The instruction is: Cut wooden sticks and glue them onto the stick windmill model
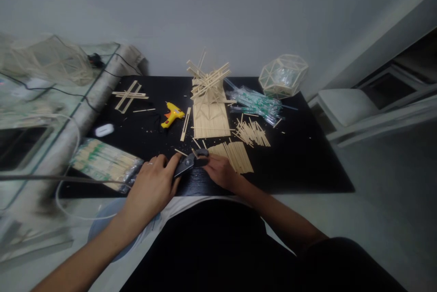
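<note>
Lower centre of frame: left hand (155,176) wrapped round grey-black metal hand cutter (186,164); right hand (220,169) had fingers bunched at cutter head, hold unclear, probably to steady work for blades. Row of pale slim wooden sticks (237,154) lay just beside, presumably for easy reach; yellow glue gun (173,115) centre-left.

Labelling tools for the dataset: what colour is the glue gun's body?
Yellow glue gun, best in head view.
</note>
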{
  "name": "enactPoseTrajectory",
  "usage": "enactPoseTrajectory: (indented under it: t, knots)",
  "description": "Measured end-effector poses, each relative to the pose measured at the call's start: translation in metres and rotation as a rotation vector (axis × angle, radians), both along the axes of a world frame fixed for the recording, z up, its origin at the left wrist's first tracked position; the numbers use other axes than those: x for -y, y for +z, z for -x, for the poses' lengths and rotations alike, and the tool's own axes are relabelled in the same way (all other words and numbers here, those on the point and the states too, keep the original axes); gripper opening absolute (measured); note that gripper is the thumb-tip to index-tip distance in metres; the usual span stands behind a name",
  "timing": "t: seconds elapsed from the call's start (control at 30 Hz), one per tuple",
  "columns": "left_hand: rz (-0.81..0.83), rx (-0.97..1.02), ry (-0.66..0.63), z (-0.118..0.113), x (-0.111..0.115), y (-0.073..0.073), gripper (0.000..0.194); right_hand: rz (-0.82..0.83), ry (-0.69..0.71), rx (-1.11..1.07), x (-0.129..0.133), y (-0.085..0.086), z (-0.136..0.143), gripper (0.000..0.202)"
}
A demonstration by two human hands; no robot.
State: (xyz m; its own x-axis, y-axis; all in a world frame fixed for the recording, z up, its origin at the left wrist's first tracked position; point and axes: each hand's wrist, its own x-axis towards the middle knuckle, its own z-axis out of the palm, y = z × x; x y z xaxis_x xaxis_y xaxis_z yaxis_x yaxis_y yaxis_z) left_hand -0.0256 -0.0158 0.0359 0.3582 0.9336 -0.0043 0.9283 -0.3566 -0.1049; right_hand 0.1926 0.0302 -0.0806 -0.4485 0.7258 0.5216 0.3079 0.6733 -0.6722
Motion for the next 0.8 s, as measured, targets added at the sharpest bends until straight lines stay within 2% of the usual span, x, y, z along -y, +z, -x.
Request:
enactPoseTrajectory:
  t: [0.2, 0.37, 0.47, 0.63, 0.73, 0.8]
  knots:
    - [0.058, -0.071, 0.018, -0.003, 0.001, 0.004, 0.037, -0.012, -0.019, 0.030, -0.001, 0.001, 0.000, 0.025]
    - [0.123, -0.152, 0.070, -0.005, 0.000, 0.012, 0.035, -0.047, -0.014, 0.045, -0.002, 0.005, 0.001, 0.029]
    - [0.161, -0.171, 0.102, -0.005, -0.002, 0.013, 0.036, -0.032, -0.003, 0.030, -0.002, 0.005, 0.001, 0.025]
    - [0.158, -0.143, 0.125, 0.001, -0.007, 0.005, 0.037, 0.037, -0.015, 0.018, -0.005, 0.011, 0.001, 0.016]
    - [0.116, -0.038, 0.141, 0.014, -0.011, -0.005, 0.038, 0.142, 0.028, -0.001, -0.009, 0.025, -0.004, 0.013]
    - [0.095, 0.068, 0.219, 0.025, -0.013, -0.012, 0.039, 0.232, 0.030, -0.030, -0.015, 0.035, -0.007, 0.006]
